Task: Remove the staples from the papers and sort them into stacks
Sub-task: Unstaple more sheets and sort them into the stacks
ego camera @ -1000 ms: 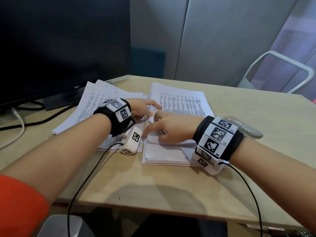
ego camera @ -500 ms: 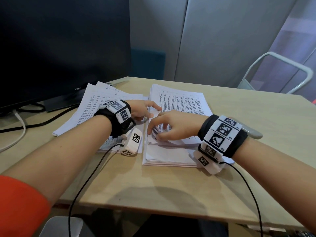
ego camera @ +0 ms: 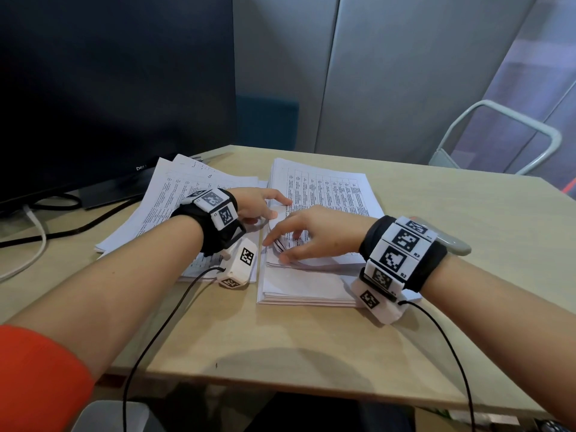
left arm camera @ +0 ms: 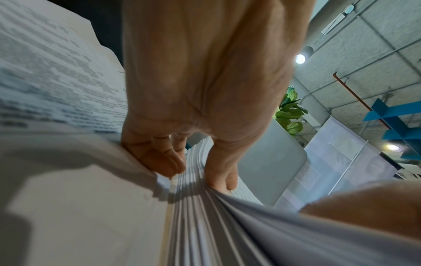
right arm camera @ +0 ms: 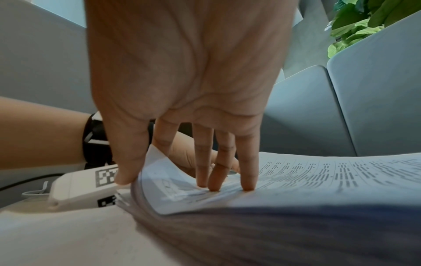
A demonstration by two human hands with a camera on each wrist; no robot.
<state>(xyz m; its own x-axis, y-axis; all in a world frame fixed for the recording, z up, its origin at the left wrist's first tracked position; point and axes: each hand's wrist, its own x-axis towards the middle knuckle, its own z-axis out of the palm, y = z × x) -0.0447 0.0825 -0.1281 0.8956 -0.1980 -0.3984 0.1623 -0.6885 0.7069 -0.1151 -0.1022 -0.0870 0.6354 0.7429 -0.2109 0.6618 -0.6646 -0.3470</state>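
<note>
Two piles of printed sheets lie on the desk. The left pile (ego camera: 174,194) is fanned out by the monitor. On the thick right pile (ego camera: 327,188), a bundle at the near left corner is bowed upward. My left hand (ego camera: 280,207) pinches that pile's left edge, a finger on top and the thumb at the side; the left wrist view shows the fanned page edges (left arm camera: 193,189) between its fingers. My right hand (ego camera: 276,251) grips the lifted corner: fingertips (right arm camera: 214,185) press on the top sheet and the thumb (right arm camera: 125,178) sits under the curled pages. No staple is visible.
A pale grey hand tool (ego camera: 455,241) lies behind my right wrist. The dark monitor (ego camera: 109,88) stands at the back left with cables (ego camera: 62,229) trailing over the desk. A white chair frame (ego camera: 498,135) stands at the far right. Bare desk top (ego camera: 311,353) runs along the near edge.
My right hand went from pointing at the corner to spreading its fingers over it and bending the top pages up with the thumb. The left hand stayed in place.
</note>
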